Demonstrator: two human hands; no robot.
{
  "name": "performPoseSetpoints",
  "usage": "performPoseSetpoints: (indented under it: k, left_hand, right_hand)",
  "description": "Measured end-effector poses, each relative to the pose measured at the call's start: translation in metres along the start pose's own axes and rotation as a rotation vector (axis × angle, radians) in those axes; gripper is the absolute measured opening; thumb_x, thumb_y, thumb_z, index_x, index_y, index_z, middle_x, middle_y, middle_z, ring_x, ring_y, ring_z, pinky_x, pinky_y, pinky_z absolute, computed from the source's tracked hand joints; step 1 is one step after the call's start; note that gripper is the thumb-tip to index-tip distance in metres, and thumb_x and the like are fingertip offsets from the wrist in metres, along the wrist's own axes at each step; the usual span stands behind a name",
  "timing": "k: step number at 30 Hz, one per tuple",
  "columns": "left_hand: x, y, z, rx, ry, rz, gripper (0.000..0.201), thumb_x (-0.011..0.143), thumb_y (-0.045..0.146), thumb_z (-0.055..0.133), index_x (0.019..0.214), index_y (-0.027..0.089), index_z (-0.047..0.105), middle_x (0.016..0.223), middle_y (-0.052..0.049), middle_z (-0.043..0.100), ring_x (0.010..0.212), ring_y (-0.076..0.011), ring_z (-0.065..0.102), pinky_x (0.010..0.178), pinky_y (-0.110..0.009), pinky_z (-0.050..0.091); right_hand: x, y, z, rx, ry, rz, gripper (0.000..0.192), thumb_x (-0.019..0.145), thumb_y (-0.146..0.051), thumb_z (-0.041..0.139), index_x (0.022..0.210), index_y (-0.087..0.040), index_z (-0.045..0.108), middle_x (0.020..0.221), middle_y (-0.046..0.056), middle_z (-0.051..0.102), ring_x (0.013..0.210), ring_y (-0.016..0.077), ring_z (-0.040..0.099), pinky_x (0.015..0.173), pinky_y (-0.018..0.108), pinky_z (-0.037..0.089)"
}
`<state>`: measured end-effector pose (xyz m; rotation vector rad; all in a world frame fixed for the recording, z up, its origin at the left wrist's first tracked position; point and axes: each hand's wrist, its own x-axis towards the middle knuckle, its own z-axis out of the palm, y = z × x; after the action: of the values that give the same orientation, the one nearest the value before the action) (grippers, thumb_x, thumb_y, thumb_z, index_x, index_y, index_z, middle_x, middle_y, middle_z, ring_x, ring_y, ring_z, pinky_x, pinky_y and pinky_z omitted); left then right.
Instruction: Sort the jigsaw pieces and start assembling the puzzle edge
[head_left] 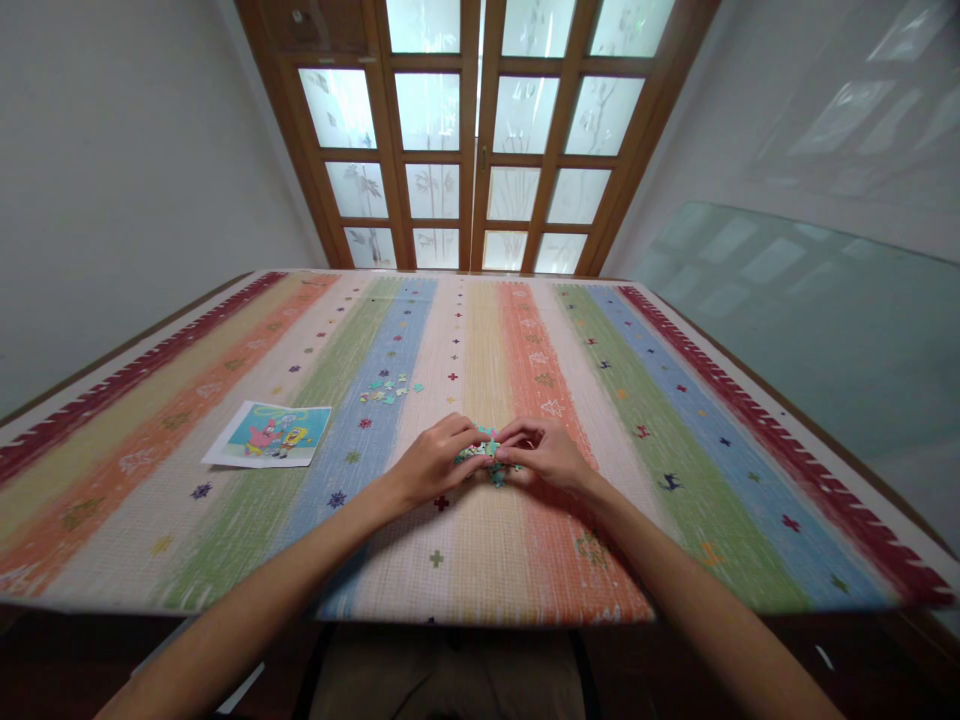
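Puzzle pieces (pixel 492 449) pinched by both hands' fingers (pixel 520 457); loose pieces (pixel 389 398), picture sheet (pixel 277 436) lie left.

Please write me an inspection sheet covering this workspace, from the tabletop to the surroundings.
Surface: striped, patterned cloth laid over the table.
Job's things: puzzle piece cluster between the hands; loose puzzle pieces scattered beyond the left hand; printed cartoon picture lying further left.
Clutter: nothing seen on the cloth.
Hands: left hand and right hand meet at the cluster; exact grip too small to tell.
Cables: nothing seen.
Surroundings: wooden doors with glass panes ahead; pale walls on both sides; greenish panel at right.
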<state>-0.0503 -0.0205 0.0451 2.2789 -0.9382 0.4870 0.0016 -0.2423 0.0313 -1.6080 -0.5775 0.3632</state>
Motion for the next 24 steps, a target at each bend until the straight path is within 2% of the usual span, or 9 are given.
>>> performPoseSetpoints:
  k: [6,14,18,24]
  left_hand:
    - [-0.006,-0.004,-0.006,0.036,0.032,-0.009,0.018,0.099,0.031,0.06,0.109,0.018,0.067,0.092,-0.007,0.066,0.085,-0.0188,0.063,0.075,-0.032,0.053]
    - [-0.029,-0.025,-0.031,0.191,0.117,-0.079,0.015,0.094,0.031,0.062,0.1,0.018,0.066,0.09,-0.006,0.066,0.084,-0.0195,0.063,0.077,-0.034,0.053]
    - [-0.039,-0.05,-0.058,0.31,0.128,-0.214,0.017,0.092,0.036,0.061,0.095,0.019,0.066,0.089,-0.006,0.068,0.086,-0.0221,0.063,0.082,-0.038,0.052]
    - [-0.048,-0.104,-0.101,0.466,0.103,-0.538,0.028,0.086,0.043,0.058,0.09,0.017,0.069,0.085,-0.009,0.068,0.084,-0.0267,0.064,0.084,-0.041,0.051]
  right_hand:
    - [0.003,-0.002,-0.001,-0.015,0.032,-0.032,0.047,0.082,-0.067,0.067,0.084,-0.02,0.075,0.081,0.007,0.076,0.073,0.0192,0.068,0.07,0.032,0.053]
    - [0.004,0.0,-0.003,-0.032,0.086,-0.03,0.049,0.084,-0.07,0.064,0.076,-0.022,0.074,0.075,0.007,0.074,0.062,0.0166,0.06,0.059,0.03,0.047]
    - [0.004,0.0,-0.003,-0.032,0.09,-0.024,0.05,0.085,-0.069,0.063,0.073,-0.022,0.073,0.072,0.006,0.072,0.06,0.0159,0.058,0.058,0.029,0.045]
    - [0.006,-0.001,-0.003,-0.066,0.081,-0.013,0.052,0.085,-0.069,0.062,0.072,-0.02,0.072,0.069,0.006,0.07,0.057,0.015,0.056,0.054,0.028,0.042]
